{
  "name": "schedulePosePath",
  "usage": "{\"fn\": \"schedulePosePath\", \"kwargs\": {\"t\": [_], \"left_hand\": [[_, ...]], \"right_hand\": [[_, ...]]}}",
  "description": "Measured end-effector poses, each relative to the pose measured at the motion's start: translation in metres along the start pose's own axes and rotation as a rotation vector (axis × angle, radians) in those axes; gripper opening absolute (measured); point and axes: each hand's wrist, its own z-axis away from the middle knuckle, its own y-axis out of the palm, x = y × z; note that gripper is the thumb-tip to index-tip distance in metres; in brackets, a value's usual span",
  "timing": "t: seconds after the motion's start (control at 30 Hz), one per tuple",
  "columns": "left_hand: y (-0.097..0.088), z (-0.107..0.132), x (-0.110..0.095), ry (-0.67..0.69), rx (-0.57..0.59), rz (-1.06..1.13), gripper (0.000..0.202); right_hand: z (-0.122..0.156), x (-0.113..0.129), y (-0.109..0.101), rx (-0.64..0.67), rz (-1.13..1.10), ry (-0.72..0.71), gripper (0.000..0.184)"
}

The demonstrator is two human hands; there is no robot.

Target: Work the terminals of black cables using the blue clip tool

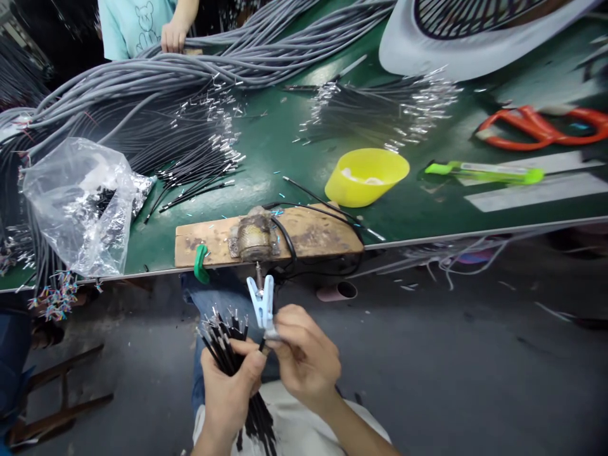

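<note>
My left hand (pixel 230 386) is closed around a bundle of short black cables (pixel 259 415), their stripped, silvery ends fanning out above the thumb. One black cable (pixel 263 344) stands apart from the bundle, between the left thumb and my right fingertips. My right hand (pixel 306 358) is pinched at that cable's tip, where a shiny greyish bit shows; the fingers partly hide it. Just above the fingertips is a light blue clothespin (pixel 262 301), on a metal shaft from a small motor (pixel 255 237). This motor is mounted on a wooden board (pixel 318 231) at the table's edge.
A green clamp (pixel 201 263) grips the board. On the green table (pixel 270 136) are a plastic bag (pixel 78 202), cable piles (pixel 380 107), a yellow cup (pixel 368 177), a green marker (pixel 487 172), orange-handled scissors (pixel 541 130) and a fan (pixel 403 44). Another person's hand (pixel 173 37) rests on grey cables.
</note>
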Motion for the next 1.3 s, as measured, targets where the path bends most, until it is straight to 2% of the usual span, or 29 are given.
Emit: {"fn": "schedulePosePath", "kwargs": {"t": [0.1, 0.17, 0.23, 0.3, 0.37, 0.43, 0.53, 0.6, 0.73, 0.8, 0.9, 1.0, 1.13, 1.3], "left_hand": [[-0.001, -0.002, -0.015, 0.006, 0.037, -0.009, 0.024], [-0.002, -0.008, -0.026, -0.023, 0.116, -0.005, 0.021], [-0.004, -0.013, -0.035, -0.043, 0.198, 0.027, 0.019], [-0.005, -0.014, -0.040, -0.044, 0.228, 0.061, 0.018], [-0.005, -0.011, -0.041, -0.032, 0.212, 0.069, 0.017], [-0.002, -0.003, -0.043, 0.004, 0.169, 0.051, 0.016], [0.006, 0.008, -0.048, 0.153, -0.006, 0.031, 0.014], [0.010, 0.010, -0.051, 0.220, -0.109, 0.020, 0.013], [0.010, 0.000, -0.049, 0.198, -0.088, -0.037, 0.017], [0.010, -0.006, -0.043, 0.214, -0.086, -0.049, 0.018], [0.012, -0.009, -0.035, 0.227, -0.113, -0.064, 0.019], [0.016, -0.004, -0.030, 0.239, -0.148, -0.047, 0.019], [0.016, 0.003, -0.026, 0.248, -0.139, -0.026, 0.018], [0.004, 0.004, -0.013, 0.226, -0.093, -0.044, 0.023]], "right_hand": [[-0.013, 0.000, -0.009, 0.337, -0.390, 0.487, 0.033], [-0.023, -0.001, -0.017, 0.535, -0.603, 0.739, 0.040], [-0.033, -0.003, -0.026, 0.671, -0.624, 0.836, 0.042], [-0.042, -0.005, -0.034, 0.733, -0.517, 0.858, 0.040], [-0.051, -0.005, -0.036, 0.683, -0.431, 0.846, 0.036], [-0.058, -0.005, -0.031, 0.568, -0.440, 0.810, 0.039], [-0.063, 0.000, -0.013, 0.412, -0.543, 0.798, 0.044], [-0.062, 0.003, -0.001, 0.341, -0.630, 0.824, 0.041], [-0.057, 0.006, 0.011, 0.216, -0.795, 0.819, 0.034], [-0.053, 0.003, 0.012, 0.205, -0.841, 0.836, 0.034], [-0.047, -0.005, 0.010, 0.225, -0.896, 0.931, 0.039], [-0.041, -0.016, 0.005, 0.162, -0.927, 1.016, 0.040], [-0.029, -0.027, -0.006, 0.080, -0.872, 1.034, 0.037], [-0.012, -0.024, -0.021, 0.135, -0.595, 0.877, 0.031]]}}
